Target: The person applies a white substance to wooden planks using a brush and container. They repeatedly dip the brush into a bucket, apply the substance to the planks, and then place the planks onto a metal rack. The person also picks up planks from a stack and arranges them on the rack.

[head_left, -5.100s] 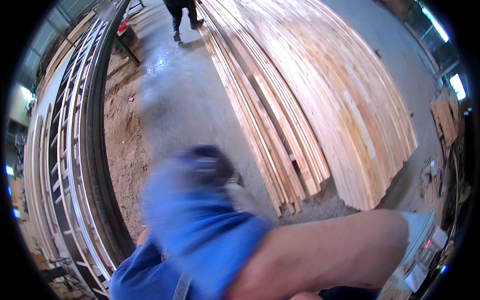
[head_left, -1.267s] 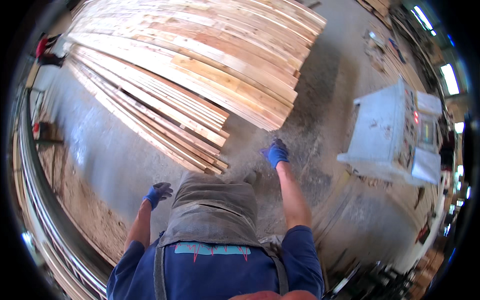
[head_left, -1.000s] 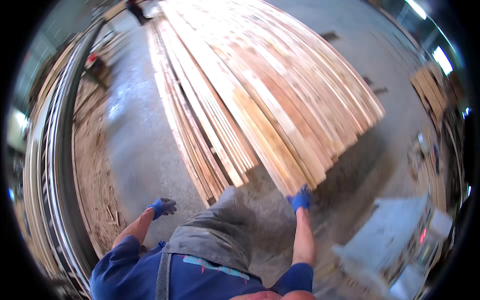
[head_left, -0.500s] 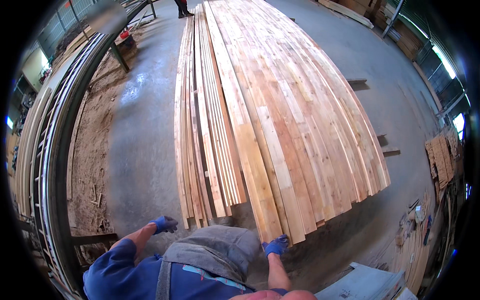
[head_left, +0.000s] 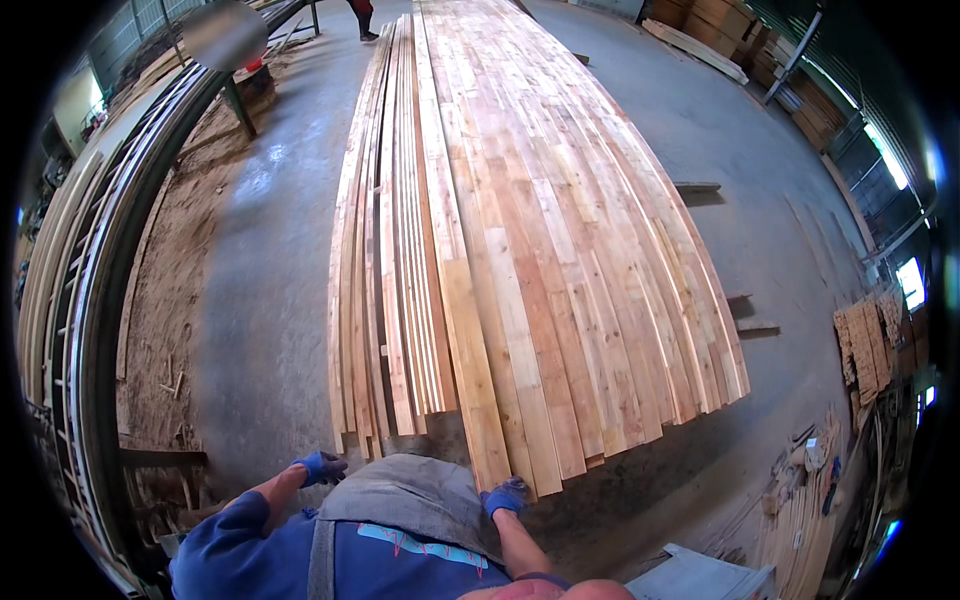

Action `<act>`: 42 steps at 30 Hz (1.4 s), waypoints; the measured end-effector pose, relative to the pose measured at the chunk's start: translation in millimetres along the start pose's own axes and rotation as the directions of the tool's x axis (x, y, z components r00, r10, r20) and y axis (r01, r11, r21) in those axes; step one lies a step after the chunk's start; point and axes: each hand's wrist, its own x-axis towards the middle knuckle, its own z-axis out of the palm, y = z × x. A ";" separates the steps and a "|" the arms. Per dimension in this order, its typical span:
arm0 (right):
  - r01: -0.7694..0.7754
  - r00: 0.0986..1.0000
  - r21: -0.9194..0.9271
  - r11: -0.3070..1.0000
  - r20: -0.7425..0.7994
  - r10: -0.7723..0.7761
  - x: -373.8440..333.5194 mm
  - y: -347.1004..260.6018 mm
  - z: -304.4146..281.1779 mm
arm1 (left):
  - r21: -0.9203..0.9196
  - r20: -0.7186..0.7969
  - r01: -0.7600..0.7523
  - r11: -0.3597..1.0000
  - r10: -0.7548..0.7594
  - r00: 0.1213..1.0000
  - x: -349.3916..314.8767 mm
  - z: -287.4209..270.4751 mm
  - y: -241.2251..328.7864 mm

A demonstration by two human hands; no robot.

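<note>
My right hand point(head_left: 505, 496), in a blue and dark work glove, is at the near end of a long yellowish wooden board point(head_left: 472, 385). Its fingers bend over the board's end corner; the underside of the grip is hidden. This board lies along the left edge of a wide layer of long planks point(head_left: 570, 260). My left hand point(head_left: 322, 467), gloved the same way, hangs beside my grey apron point(head_left: 410, 500), fingers loosely apart and holding nothing. Just beyond it are the near ends of a narrower row of boards point(head_left: 400, 340), some standing on edge.
A long metal roller conveyor point(head_left: 95, 290) runs along the left, beside sawdust-covered ground point(head_left: 165, 330). Supports point(head_left: 757, 326) stick out from under the planks on the right. A grey metal surface point(head_left: 700, 578) stands close by at lower right. Someone's legs point(head_left: 362, 18) show at the far end.
The planks have shifted left in view, along with most of the surroundings. My right hand stays at the board's near end, its fingers more bent. My left hand remains beside the apron.
</note>
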 end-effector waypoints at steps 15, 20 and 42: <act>0.000 0.998 0.014 1.000 -0.070 0.001 -15.6 3.2 -17.9 | -0.095 -0.039 -0.046 0.994 0.042 0.998 19.8 -41.0 29.2; 0.115 0.988 -0.004 0.993 -0.099 -0.115 -76.0 15.6 -86.5 | -0.117 0.000 -0.220 0.969 0.221 0.975 32.8 -9.6 130.1; 0.095 0.987 0.034 0.995 -0.134 -0.090 -221.4 215.3 69.2 | -0.818 0.185 -0.129 0.561 0.469 0.864 39.5 173.9 321.3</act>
